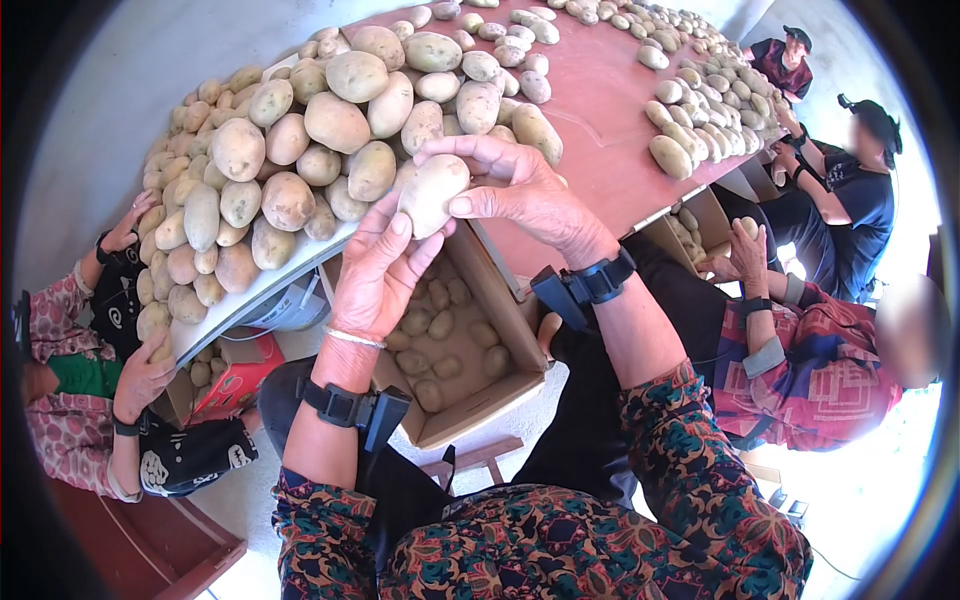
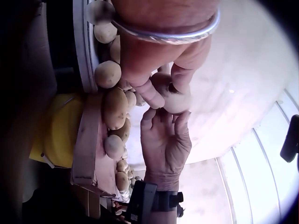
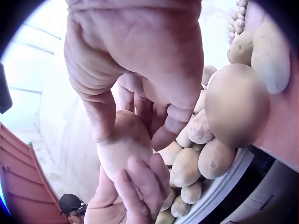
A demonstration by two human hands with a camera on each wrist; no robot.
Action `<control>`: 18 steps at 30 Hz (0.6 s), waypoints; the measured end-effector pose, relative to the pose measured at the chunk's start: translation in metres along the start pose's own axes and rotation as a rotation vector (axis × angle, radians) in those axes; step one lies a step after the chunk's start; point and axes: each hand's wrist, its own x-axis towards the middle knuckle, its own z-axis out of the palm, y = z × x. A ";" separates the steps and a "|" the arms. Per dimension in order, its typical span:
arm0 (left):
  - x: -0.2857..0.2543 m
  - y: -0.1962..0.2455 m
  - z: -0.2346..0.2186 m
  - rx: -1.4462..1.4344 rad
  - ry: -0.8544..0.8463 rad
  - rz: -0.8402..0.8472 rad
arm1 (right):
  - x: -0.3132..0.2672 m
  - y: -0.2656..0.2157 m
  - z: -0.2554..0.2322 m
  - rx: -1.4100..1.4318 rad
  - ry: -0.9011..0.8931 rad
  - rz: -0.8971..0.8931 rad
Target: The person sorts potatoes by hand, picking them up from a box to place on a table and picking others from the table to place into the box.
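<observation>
A pale, oval potato (image 1: pixel 433 193) is held up in front of the potato heap by both hands. My left hand (image 1: pixel 378 270), with a thin bracelet at the wrist, grips its lower end between thumb and fingers. From the upper right, my right hand (image 1: pixel 525 190) pinches the same potato with its thumb and fingers. Seen from the right wrist, the potato (image 3: pixel 124 144) sits between the right fingers above and the left fingers below. Part of its surface is hidden behind the fingers. In the left wrist view both hands' fingertips meet around the potato (image 2: pixel 176 101).
A tall potato heap (image 1: pixel 300 150) lies on the near table edge. Below stands a cardboard box (image 1: pixel 490 395) with several potatoes inside. More potatoes (image 1: pixel 700 120) cover the red tabletop (image 1: pixel 600 110). People sit on both sides; another box (image 1: pixel 715 220) is at right.
</observation>
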 end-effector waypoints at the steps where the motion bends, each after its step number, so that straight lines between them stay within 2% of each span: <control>1: 0.000 0.000 -0.001 0.079 0.045 0.072 | 0.001 0.003 -0.001 -0.040 0.020 -0.028; 5: -0.001 -0.001 -0.001 0.246 0.109 0.229 | 0.000 0.006 -0.005 -0.062 0.036 -0.023; 18: 0.001 -0.009 0.002 0.473 0.091 0.380 | -0.007 0.004 -0.011 -0.033 0.055 0.027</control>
